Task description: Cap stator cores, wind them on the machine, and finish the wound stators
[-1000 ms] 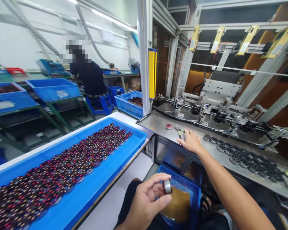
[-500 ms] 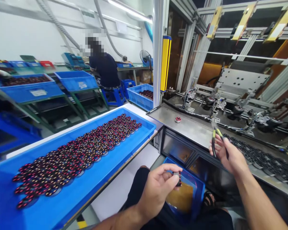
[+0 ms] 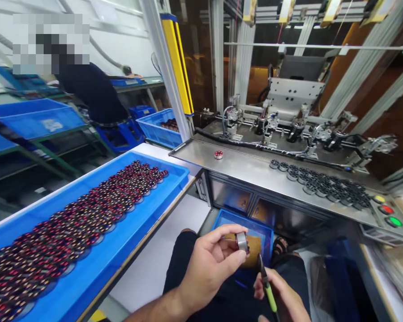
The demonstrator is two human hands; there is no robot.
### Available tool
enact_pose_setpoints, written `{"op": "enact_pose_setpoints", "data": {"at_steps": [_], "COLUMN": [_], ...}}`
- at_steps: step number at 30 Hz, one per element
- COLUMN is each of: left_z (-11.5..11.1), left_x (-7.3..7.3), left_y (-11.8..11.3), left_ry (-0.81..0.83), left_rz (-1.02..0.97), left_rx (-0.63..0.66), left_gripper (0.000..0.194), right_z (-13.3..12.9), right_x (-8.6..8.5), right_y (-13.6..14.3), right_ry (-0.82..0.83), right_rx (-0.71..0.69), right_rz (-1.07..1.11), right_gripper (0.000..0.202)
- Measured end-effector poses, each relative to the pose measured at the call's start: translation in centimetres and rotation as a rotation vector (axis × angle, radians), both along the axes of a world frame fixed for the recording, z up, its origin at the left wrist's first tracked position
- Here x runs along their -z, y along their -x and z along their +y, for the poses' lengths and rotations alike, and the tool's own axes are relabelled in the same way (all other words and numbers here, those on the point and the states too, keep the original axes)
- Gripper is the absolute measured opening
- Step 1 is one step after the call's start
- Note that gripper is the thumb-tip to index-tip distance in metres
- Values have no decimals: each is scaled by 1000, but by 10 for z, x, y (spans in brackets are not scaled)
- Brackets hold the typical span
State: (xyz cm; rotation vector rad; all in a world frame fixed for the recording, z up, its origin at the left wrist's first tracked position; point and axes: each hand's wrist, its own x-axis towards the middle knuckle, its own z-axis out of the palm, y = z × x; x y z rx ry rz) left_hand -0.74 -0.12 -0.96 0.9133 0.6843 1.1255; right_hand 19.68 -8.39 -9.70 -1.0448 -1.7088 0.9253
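Between its thumb and fingers, my left hand [image 3: 212,264] pinches a small round metal part [image 3: 242,243] with a dark and red edge. Just right of it and lower, my right hand [image 3: 282,293] is closed on pliers [image 3: 267,286] with green and black handles, their jaws pointing up near the part. On the left, a long blue tray [image 3: 177,173] holds many round parts [image 3: 97,205] with red and copper-coloured edges. One red and silver part [image 3: 218,154] sits alone on the metal worktop [image 3: 245,172].
Many dark rings [image 3: 325,184] lie on the worktop's right side, near a button panel [image 3: 387,212]. A machine [image 3: 295,100] stands behind. A blue bin [image 3: 268,232] is below my hands. A seated person [image 3: 90,96] is at the back left.
The view has turned right. My right hand has come down and left with the pliers, close to my left hand. The part in my left hand now shows more of its metal side.
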Motion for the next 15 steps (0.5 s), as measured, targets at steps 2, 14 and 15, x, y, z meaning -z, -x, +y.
{"op": "enact_pose_setpoints", "data": {"at_steps": [2, 14, 15], "left_z": [-1, -4, -3], "left_x": [-2, -5, -5], "left_y": [-1, 5, 5], "left_ry": [-7, 0, -2], "left_rz": [9, -18, -16], "left_rx": [14, 17, 17], "left_gripper": [31, 30, 30], "right_z": [6, 17, 16], "right_x": [-6, -19, -19], "right_y": [-3, 2, 2], "right_ry": [-86, -218, -219], "right_rx": [-43, -100, -85], "right_rz": [-91, -191, -206], "right_gripper": [62, 70, 70]}}
